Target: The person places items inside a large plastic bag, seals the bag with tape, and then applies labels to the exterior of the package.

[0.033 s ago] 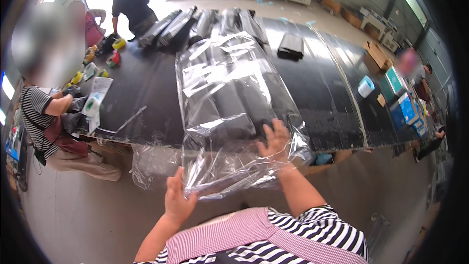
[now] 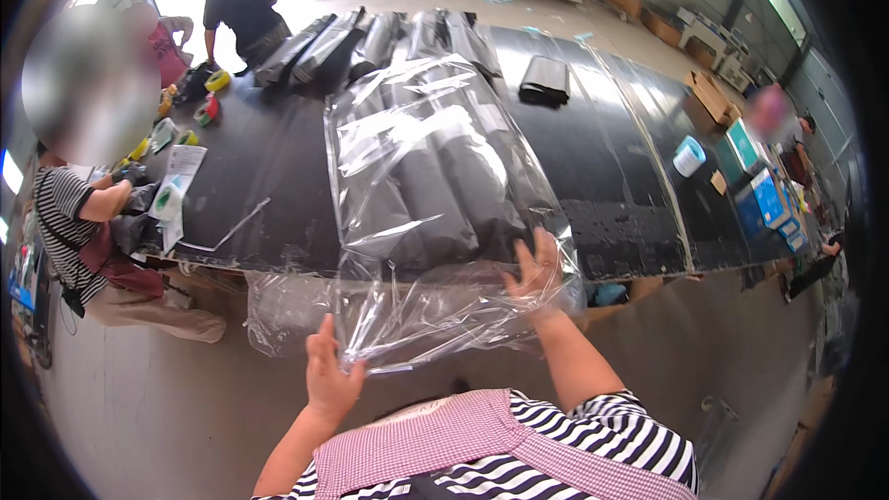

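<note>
A large clear plastic bag (image 2: 426, 301) lies lengthwise on the dark table, its mouth end reaching past the near edge. Inside it several black folded bundles (image 2: 435, 199) rest side by side. At the bag's near left corner is my left hand (image 2: 331, 375), the film edge between its thumb and fingers. My right hand (image 2: 539, 273) touches the bag near its right side, fingers spread, close to the near ends of the bundles. Glare on the film hides some detail.
More black bundles (image 2: 380, 42) lie along the table's far side, with a single one (image 2: 544, 81) to their right. Tape rolls (image 2: 206, 111) and papers (image 2: 181, 176) lie at left beside a co-worker (image 2: 69, 222). A blue-and-white roll (image 2: 689, 157) and boxes (image 2: 769, 199) are at right.
My right hand has shifted slightly right, its fingers spread wider. My left hand has moved slightly left, still at the bag's corner. The film over the bundles has shifted a little.
</note>
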The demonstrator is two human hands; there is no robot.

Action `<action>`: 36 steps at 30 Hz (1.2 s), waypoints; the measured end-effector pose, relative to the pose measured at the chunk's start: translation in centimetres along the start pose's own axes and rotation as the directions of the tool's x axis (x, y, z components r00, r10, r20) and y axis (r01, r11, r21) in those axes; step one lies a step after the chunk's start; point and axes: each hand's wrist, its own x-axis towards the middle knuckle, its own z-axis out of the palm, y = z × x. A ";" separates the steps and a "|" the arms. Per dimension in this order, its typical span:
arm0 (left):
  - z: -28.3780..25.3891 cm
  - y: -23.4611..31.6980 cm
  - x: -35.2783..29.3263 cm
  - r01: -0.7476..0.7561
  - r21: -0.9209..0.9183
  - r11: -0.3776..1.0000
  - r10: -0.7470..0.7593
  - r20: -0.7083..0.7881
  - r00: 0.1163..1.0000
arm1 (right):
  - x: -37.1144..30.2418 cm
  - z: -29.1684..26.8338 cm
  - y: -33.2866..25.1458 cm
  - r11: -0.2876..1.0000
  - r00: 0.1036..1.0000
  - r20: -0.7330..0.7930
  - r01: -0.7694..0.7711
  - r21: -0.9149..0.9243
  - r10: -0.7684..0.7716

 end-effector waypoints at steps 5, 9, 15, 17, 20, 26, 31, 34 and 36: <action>2.4 -4.6 -3.0 0.320 -0.132 0.938 -0.298 0.164 0.940 | -6.9 -7.5 7.2 0.972 0.936 0.263 0.218 0.092 -0.235; 3.4 -3.3 -3.4 0.690 -0.372 0.622 -0.531 0.447 0.720 | -12.3 -9.6 4.5 0.864 0.821 0.387 0.233 0.445 -0.421; 3.9 -3.6 -4.3 0.675 -0.407 0.616 -0.511 0.446 0.735 | -18.4 -6.6 4.7 0.181 0.441 0.446 -0.838 0.514 0.779; 3.4 -2.2 -3.7 0.691 -0.383 0.613 -0.515 0.469 0.718 | -14.6 -6.6 3.5 -0.432 0.219 0.819 -0.761 0.483 0.530; 3.2 -2.3 -2.8 0.734 -0.521 0.435 -0.606 0.434 0.667 | -9.7 -4.6 1.4 -0.651 0.457 0.869 -0.603 0.461 0.192; -2.5 1.4 1.2 0.606 -0.763 0.226 -0.686 0.317 0.655 | 0.8 -14.3 2.3 -0.376 0.682 0.674 -0.567 0.732 0.284; 4.4 -5.1 -10.8 0.849 -0.392 0.355 -0.655 0.544 0.525 | -13.0 -15.0 9.1 0.256 0.490 0.808 -0.869 0.423 0.327; 4.7 -7.2 -12.2 0.862 -0.338 0.377 -0.637 0.580 0.507 | -16.1 -13.7 9.1 0.031 0.523 0.782 -0.837 0.546 0.339; 1.6 -4.8 -8.1 0.740 -0.019 0.672 -0.596 0.578 0.557 | -16.8 -13.6 9.8 0.057 0.537 0.755 -0.827 0.560 0.376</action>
